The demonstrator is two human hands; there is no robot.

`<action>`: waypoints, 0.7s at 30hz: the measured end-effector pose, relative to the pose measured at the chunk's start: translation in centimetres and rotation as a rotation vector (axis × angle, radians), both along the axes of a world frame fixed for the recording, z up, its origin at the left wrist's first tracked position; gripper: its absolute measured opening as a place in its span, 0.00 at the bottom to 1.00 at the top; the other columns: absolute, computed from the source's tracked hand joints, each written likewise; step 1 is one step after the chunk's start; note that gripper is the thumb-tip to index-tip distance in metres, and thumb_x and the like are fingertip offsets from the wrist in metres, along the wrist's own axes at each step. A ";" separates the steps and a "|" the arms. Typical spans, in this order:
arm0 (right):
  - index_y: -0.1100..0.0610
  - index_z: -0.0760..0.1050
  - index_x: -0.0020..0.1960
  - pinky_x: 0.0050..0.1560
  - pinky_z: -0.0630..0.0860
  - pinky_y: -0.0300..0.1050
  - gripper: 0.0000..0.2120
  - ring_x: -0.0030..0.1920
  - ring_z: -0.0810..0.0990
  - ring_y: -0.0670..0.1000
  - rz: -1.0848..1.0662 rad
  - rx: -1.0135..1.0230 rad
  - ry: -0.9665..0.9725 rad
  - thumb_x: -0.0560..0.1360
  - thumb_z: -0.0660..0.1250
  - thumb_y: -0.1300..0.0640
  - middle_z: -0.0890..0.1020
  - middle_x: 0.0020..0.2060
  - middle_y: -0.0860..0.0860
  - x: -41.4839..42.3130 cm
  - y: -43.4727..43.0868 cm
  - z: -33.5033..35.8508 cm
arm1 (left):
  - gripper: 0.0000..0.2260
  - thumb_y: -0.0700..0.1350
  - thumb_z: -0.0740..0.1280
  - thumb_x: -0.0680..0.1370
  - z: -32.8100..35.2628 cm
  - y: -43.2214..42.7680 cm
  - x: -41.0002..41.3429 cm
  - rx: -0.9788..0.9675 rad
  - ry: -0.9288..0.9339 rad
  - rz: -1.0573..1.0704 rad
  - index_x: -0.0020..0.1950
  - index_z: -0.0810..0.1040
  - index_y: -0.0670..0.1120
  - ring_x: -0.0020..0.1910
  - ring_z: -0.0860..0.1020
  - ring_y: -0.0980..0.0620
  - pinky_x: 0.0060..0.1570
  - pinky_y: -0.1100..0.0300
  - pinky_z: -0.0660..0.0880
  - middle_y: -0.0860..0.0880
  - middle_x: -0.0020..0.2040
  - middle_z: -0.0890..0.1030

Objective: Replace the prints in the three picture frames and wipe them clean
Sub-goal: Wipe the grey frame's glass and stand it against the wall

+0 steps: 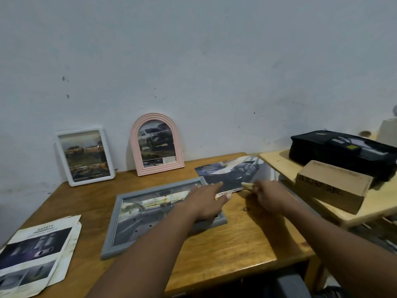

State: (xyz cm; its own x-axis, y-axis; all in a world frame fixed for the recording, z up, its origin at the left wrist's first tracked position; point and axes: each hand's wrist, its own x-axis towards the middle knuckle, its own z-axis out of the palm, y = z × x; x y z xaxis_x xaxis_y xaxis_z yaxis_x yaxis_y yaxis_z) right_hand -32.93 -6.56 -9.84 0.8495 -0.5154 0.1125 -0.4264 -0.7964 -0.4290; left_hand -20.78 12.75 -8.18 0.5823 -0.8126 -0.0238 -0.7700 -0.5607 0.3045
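Note:
A grey picture frame (pixel 150 214) lies flat in the middle of the wooden table (pixel 225 244) with a car print inside. A dark car print (pixel 234 171) lies at its far right corner, partly over the frame's edge. My left hand (pixel 206 201) rests across the frame's right end, fingers spread, fingertips on the near edge of that print. My right hand (pixel 268 194) pinches the print's near right edge between thumb and fingers. A white frame (pixel 83 157) and a pink arched frame (pixel 155 145) lean upright against the wall, each holding a print.
Loose worn prints (pixel 36 257) are stacked at the table's near left corner. To the right, a lighter side table (pixel 277 160) carries a black case (pixel 343 151) and a cardboard box (pixel 333 186). The pale wall (pixel 193 61) stands right behind the frames.

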 end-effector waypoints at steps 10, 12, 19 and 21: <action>0.62 0.80 0.57 0.34 0.74 0.40 0.12 0.39 0.77 0.49 0.348 0.329 0.089 0.81 0.60 0.61 0.79 0.46 0.56 11.9 12.2 9.0 | 0.26 0.62 0.57 0.83 -1.0 17.5 10.4 -0.390 0.168 0.494 0.79 0.63 0.55 0.77 0.66 0.44 0.74 0.43 0.65 0.47 0.80 0.65; 0.61 0.79 0.57 0.38 0.75 0.42 0.11 0.41 0.77 0.51 0.447 0.254 0.081 0.82 0.60 0.59 0.80 0.48 0.56 14.8 16.0 8.4 | 0.24 0.59 0.55 0.85 -2.1 20.5 10.5 -0.545 0.204 0.595 0.80 0.63 0.55 0.78 0.64 0.46 0.75 0.45 0.63 0.49 0.80 0.65; 0.55 0.73 0.67 0.58 0.74 0.51 0.19 0.61 0.77 0.60 0.633 -0.131 0.103 0.77 0.65 0.60 0.79 0.63 0.58 20.3 24.7 3.3 | 0.25 0.45 0.55 0.86 -5.4 22.8 10.8 -0.547 0.096 0.621 0.83 0.53 0.52 0.74 0.70 0.46 0.67 0.58 0.65 0.48 0.77 0.70; 0.52 0.74 0.68 0.62 0.75 0.56 0.18 0.62 0.77 0.60 0.691 -0.090 0.131 0.78 0.65 0.56 0.79 0.63 0.57 20.3 24.9 2.1 | 0.28 0.44 0.55 0.86 -5.6 22.7 10.9 -0.529 0.070 0.605 0.84 0.48 0.54 0.72 0.72 0.46 0.67 0.57 0.67 0.49 0.76 0.72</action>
